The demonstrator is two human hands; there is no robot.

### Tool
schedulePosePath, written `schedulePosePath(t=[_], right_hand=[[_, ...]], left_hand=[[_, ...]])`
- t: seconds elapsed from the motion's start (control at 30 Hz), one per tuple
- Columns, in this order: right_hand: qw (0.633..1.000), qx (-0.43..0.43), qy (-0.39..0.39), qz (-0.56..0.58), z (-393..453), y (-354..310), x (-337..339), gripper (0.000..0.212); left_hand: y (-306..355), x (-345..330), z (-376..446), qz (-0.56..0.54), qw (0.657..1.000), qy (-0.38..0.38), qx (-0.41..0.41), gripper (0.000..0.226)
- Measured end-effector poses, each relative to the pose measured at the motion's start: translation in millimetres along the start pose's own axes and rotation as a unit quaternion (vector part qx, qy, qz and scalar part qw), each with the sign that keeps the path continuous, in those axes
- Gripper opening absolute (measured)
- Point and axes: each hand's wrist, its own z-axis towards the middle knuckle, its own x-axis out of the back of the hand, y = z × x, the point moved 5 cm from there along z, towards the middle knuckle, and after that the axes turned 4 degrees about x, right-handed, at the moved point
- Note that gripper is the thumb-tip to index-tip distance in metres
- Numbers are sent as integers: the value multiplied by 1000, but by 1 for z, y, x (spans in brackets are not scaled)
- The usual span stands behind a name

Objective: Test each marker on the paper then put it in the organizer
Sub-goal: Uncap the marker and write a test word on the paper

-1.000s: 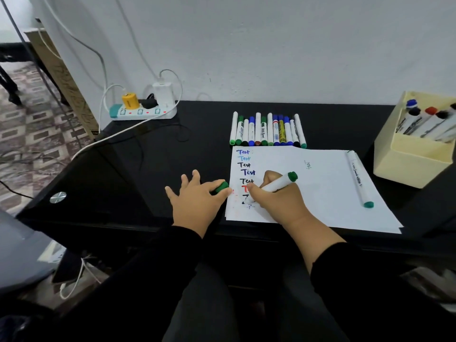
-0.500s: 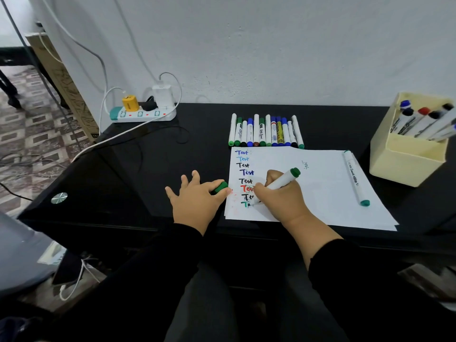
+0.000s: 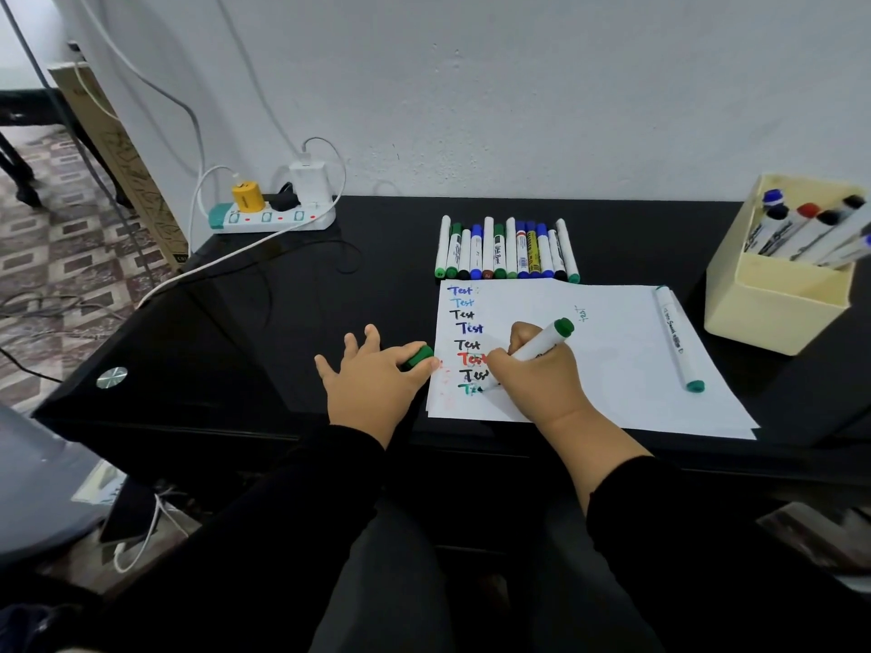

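Note:
My right hand grips a white marker with a green end, its tip down on the white paper beside a half-written green word at the bottom of a column of "Test" words. My left hand rests at the paper's left edge and pinches the green cap between thumb and forefinger, the other fingers spread. A row of several markers lies above the paper. The cream organizer at the right holds several markers.
Another green-capped marker lies on the paper's right side. A power strip with chargers and white cables sits at the back left of the black glass desk. The wall runs right behind the desk.
The right hand has shifted slightly right along the bottom line, and green letters now show there. The left hand keeps the cap in place. The view has drifted a little.

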Motion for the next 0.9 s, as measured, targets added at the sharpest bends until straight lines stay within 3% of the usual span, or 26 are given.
schedulePosePath(t=[0.37,0.6,0.73,0.9], right_hand=[[999,-4,39,33,0,1,4,41],[999,-9,19,34,0,2,2,42],[993,-56,36,102,4,5,8,39],[970,-162,-10,182,20,9,13,38]], left_hand=[[0,0,-2,-6,1000,4,-8,46],[0,0,-2,-9,1000,2,-12,46],[0,0,-1,-8,1000,2,-15,46],[0,0,-1,-9,1000,-5,-16,46]])
